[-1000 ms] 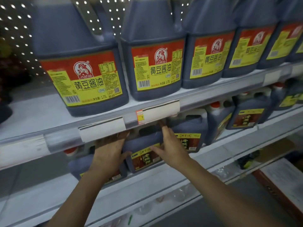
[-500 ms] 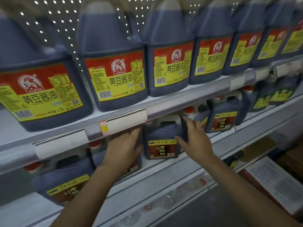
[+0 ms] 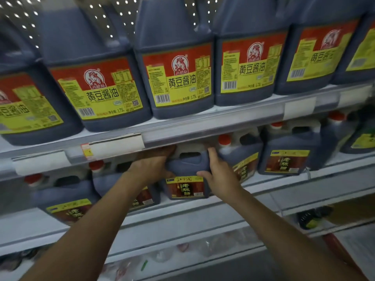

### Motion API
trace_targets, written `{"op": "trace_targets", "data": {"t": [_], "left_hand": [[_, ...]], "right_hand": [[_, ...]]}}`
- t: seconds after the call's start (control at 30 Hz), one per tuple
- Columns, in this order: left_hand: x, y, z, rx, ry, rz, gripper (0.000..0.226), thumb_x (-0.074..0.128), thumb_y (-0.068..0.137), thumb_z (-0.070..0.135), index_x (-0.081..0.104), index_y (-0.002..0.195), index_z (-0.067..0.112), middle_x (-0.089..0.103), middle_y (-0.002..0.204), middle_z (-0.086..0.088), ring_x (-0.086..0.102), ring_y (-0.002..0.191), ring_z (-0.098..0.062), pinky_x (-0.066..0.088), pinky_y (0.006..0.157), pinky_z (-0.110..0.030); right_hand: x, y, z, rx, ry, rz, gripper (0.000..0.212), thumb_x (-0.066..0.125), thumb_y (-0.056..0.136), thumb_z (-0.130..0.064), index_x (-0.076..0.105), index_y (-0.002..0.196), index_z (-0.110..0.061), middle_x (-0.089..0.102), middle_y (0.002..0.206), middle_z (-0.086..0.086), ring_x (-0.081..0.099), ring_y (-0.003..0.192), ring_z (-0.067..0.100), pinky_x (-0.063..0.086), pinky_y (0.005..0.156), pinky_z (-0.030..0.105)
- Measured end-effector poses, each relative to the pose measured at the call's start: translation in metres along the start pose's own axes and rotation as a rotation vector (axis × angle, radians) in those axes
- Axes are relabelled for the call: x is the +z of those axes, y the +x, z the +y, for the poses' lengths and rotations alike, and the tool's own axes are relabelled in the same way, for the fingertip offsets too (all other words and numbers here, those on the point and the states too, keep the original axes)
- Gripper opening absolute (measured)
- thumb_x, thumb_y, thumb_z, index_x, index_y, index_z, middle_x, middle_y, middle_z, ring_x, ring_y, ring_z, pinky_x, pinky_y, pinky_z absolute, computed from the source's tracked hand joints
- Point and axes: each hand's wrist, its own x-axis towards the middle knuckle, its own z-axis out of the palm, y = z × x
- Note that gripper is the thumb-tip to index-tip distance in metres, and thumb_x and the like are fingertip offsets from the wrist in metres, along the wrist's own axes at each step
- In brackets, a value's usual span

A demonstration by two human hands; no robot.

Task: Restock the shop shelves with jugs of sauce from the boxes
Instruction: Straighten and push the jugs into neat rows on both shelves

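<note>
A dark jug [image 3: 187, 171] with a brown and yellow label stands on the middle shelf [image 3: 203, 207], its top tucked under the shelf above. My left hand [image 3: 152, 165] grips its upper left side, fingers curled over the top by the handle. My right hand [image 3: 220, 175] holds its right side, fingers up along the edge and thumb on the front. More jugs of the same kind with red caps stand to its left [image 3: 67, 199] and right [image 3: 288, 157].
The upper shelf [image 3: 213, 122] carries a row of larger dark jugs [image 3: 176, 78] with red and yellow labels, close above my hands. White price tags [image 3: 115, 145] hang on its front rail. A lower shelf [image 3: 182, 252] holds clear packets. A cardboard box [image 3: 349, 211] lies low right.
The view has shifted left along the shelf. Both hands, spread on neighbouring jugs before, have closed in on the one jug between them, left at its top, right at its side.
</note>
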Motion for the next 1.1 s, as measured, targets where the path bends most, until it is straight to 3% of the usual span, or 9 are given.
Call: {"op": "trace_targets", "data": {"t": [0.2, 0.3, 0.5, 0.6, 0.67, 0.73, 0.83, 0.93, 1.1], "left_hand": [[0.001, -0.023, -0.001, -0.075, 0.164, 0.123, 0.098, 0.073, 0.078, 0.063, 0.020, 0.156, 0.036, 0.043, 0.156, -0.005, 0.045, 0.138, -0.031, 0.044, 0.109, -0.043], [0.003, -0.026, -0.006, -0.116, 0.118, 0.087, 0.092, 0.069, 0.084, 0.063, 0.018, 0.156, 0.037, 0.048, 0.152, -0.005, 0.051, 0.133, -0.030, 0.048, 0.102, -0.042], [0.009, -0.027, -0.005, -0.066, 0.059, 0.113, 0.094, 0.068, 0.086, 0.059, 0.015, 0.159, 0.033, 0.043, 0.156, -0.006, 0.046, 0.138, -0.030, 0.045, 0.106, -0.041], [0.010, -0.024, 0.007, 0.008, 0.017, 0.247, 0.084, 0.065, 0.084, 0.066, 0.028, 0.152, 0.033, 0.053, 0.146, 0.000, 0.055, 0.129, -0.025, 0.049, 0.100, -0.038], [0.008, -0.017, 0.026, 0.094, -0.071, 0.300, 0.069, 0.058, 0.089, 0.066, 0.037, 0.145, 0.033, 0.061, 0.136, 0.003, 0.061, 0.119, -0.022, 0.052, 0.092, -0.035], [0.010, -0.005, 0.049, 0.201, -0.081, 0.339, 0.059, 0.055, 0.094, 0.060, 0.039, 0.143, 0.030, 0.065, 0.129, 0.002, 0.065, 0.113, -0.021, 0.051, 0.087, -0.033], [0.017, 0.013, 0.084, 0.327, -0.055, 0.386, 0.070, 0.062, 0.091, 0.054, 0.030, 0.148, 0.029, 0.067, 0.124, -0.003, 0.066, 0.109, -0.026, 0.055, 0.084, -0.037], [0.023, 0.030, 0.113, 0.311, 0.012, 0.328, 0.081, 0.063, 0.090, 0.057, 0.020, 0.154, 0.032, 0.066, 0.122, -0.004, 0.064, 0.112, -0.029, 0.054, 0.085, -0.040], [0.029, 0.054, 0.139, 0.211, 0.049, 0.306, 0.093, 0.063, 0.085, 0.066, 0.013, 0.155, 0.031, 0.067, 0.122, 0.000, 0.065, 0.112, -0.024, 0.051, 0.085, -0.036]], "right_hand": [[0.000, 0.014, -0.002, 0.014, -0.042, -0.086, 0.075, 0.068, 0.097, -0.031, 0.019, 0.154, -0.032, 0.062, 0.137, 0.011, 0.061, 0.121, 0.037, 0.053, 0.093, 0.046], [0.002, 0.019, -0.007, 0.045, -0.012, -0.123, 0.076, 0.067, 0.098, -0.033, 0.017, 0.156, -0.033, 0.059, 0.141, 0.011, 0.058, 0.127, 0.035, 0.049, 0.098, 0.046], [-0.001, 0.014, -0.013, 0.036, 0.050, -0.082, 0.085, 0.071, 0.095, -0.032, 0.017, 0.161, -0.035, 0.053, 0.150, 0.005, 0.052, 0.135, 0.029, 0.046, 0.104, 0.042], [-0.009, 0.000, -0.012, 0.015, -0.005, -0.019, 0.072, 0.070, 0.094, -0.041, 0.029, 0.153, -0.036, 0.057, 0.137, -0.003, 0.059, 0.121, 0.021, 0.053, 0.090, 0.039], [-0.021, -0.012, -0.007, -0.002, -0.068, 0.105, 0.054, 0.068, 0.095, -0.042, 0.042, 0.141, -0.031, 0.058, 0.123, -0.008, 0.062, 0.103, 0.014, 0.052, 0.075, 0.033], [-0.040, -0.023, 0.005, 0.007, -0.136, 0.244, 0.043, 0.066, 0.097, -0.038, 0.049, 0.135, -0.030, 0.058, 0.117, -0.010, 0.063, 0.095, 0.013, 0.053, 0.072, 0.037], [-0.073, -0.029, 0.036, 0.104, -0.199, 0.318, 0.045, 0.067, 0.096, -0.029, 0.050, 0.137, -0.026, 0.055, 0.131, -0.002, 0.061, 0.111, 0.023, 0.055, 0.081, 0.042], [-0.102, -0.022, 0.066, 0.212, -0.284, 0.262, 0.063, 0.071, 0.092, -0.025, 0.040, 0.147, -0.022, 0.045, 0.145, 0.005, 0.052, 0.130, 0.030, 0.052, 0.095, 0.045], [-0.118, 0.002, 0.093, 0.212, -0.263, 0.084, 0.073, 0.072, 0.090, -0.029, 0.028, 0.148, -0.024, 0.048, 0.142, 0.010, 0.062, 0.116, 0.037, 0.056, 0.086, 0.048]]}}
